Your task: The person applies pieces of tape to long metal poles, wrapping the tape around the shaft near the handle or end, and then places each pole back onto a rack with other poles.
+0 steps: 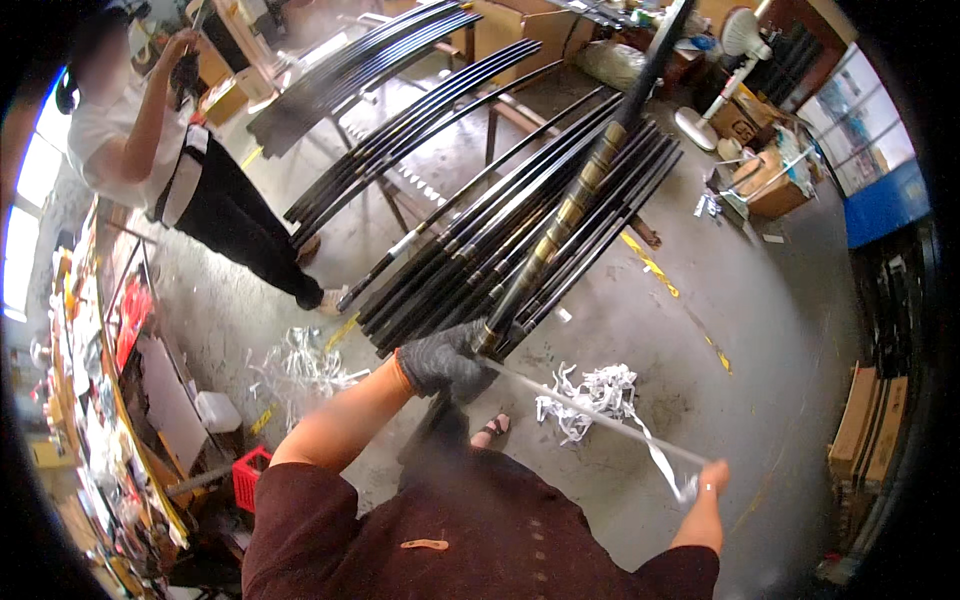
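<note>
My left hand (pixel 440 362), in a dark grey knitted glove, is closed around the lower end of a long dark pole (pixel 562 228) with gold-brown bands. The pole slants up and away to the right above a rack of similar poles. From its lower end a thin whitish strip (pixel 590 412) runs taut to my right hand (pixel 713 480). That hand is out to the right, slightly blurred, with its fingers closed on the strip. A loose white ribbon (pixel 660 462) also hangs between the right hand and a tangled heap of white strips (pixel 590 400) on the floor.
Black poles (pixel 440 270) lie side by side on the rack ahead, with more on stands (pixel 380 60) beyond. A person (pixel 190 150) stands at left. Another strip heap (pixel 300 365), a red crate (pixel 250 478), a cluttered bench (pixel 90 400) and a white fan (pixel 742 35) surround the space.
</note>
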Tool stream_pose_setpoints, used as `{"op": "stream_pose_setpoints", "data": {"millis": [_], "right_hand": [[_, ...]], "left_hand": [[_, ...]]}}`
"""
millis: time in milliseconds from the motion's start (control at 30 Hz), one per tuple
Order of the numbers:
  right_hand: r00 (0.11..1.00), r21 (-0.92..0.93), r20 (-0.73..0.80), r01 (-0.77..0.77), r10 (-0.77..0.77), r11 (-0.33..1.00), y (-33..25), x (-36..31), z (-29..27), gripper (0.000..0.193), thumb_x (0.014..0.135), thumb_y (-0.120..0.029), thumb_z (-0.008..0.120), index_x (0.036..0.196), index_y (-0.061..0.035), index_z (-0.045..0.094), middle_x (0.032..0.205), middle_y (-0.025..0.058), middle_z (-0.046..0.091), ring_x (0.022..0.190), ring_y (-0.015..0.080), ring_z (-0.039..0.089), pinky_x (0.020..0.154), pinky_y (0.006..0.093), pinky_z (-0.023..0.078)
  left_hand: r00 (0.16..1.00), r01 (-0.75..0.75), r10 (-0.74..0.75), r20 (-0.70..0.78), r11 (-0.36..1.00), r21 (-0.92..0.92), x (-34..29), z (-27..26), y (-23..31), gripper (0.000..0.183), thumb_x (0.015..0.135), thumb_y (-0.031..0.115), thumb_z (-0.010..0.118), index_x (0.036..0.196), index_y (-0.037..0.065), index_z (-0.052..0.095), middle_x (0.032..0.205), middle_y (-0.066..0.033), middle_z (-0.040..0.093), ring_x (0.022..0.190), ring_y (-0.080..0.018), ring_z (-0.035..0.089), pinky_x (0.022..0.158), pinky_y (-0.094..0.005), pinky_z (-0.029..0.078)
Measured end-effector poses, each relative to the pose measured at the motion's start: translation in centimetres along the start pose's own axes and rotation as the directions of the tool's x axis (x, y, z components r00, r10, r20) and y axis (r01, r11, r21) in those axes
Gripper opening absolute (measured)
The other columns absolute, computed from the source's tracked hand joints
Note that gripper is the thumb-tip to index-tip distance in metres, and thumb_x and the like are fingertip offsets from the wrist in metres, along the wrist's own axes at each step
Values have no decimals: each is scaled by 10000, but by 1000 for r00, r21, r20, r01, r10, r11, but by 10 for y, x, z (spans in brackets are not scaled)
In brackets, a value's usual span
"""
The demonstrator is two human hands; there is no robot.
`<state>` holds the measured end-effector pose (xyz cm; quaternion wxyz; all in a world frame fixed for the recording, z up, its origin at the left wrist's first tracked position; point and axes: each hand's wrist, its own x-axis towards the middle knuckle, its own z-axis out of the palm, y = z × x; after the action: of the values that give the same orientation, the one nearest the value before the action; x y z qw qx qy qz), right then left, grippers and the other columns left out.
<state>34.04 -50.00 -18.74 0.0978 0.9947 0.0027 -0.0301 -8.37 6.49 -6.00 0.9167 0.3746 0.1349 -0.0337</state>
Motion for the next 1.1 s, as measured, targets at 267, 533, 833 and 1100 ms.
{"op": "stream_pose_setpoints", "data": {"millis": [267, 533, 833, 1100], "right_hand": [[966, 6, 181, -187, 183, 982, 167, -28, -7, 238, 724, -117, 662, 889, 55, 661, 922, 258, 677, 914, 391, 655, 802, 459, 497], [887, 77, 456, -119, 71, 990, 55, -132, 15, 223, 688, -148, 735, 801, 36, 679, 798, 189, 686, 756, 285, 660, 733, 400, 518], [903, 8, 430, 4, -7, 1000, 14, -194, -32, 240, 647, -139, 688, 782, 56, 649, 736, 229, 660, 709, 355, 669, 670, 439, 503], [925, 157, 381, -60, -5, 986, -3, -214, -57, 200, 641, -69, 693, 755, 79, 622, 697, 147, 642, 643, 211, 614, 627, 367, 505]], "left_hand": [[946, -93, 140, -291, 981, 170, -33, -85, 35, 671, 786, 148, 755, 1379, 60, 456, 1062, -39, 610, 906, -135, 583, 769, -285, 494], [595, 544, 495, -633, 332, 771, 21, -248, 31, 615, 888, 337, 634, 1430, 167, 400, 1251, -193, 597, 1129, -330, 599, 918, -396, 471], [641, 560, 499, -582, 214, 800, 106, -342, 4, 558, 901, 324, 559, 1425, 253, 383, 1216, -212, 570, 1082, -377, 584, 894, -469, 478], [732, 538, 476, -488, 35, 842, 111, -367, -3, 589, 822, 150, 609, 1384, 245, 460, 1151, -222, 587, 1048, -384, 577, 879, -453, 479]]}}
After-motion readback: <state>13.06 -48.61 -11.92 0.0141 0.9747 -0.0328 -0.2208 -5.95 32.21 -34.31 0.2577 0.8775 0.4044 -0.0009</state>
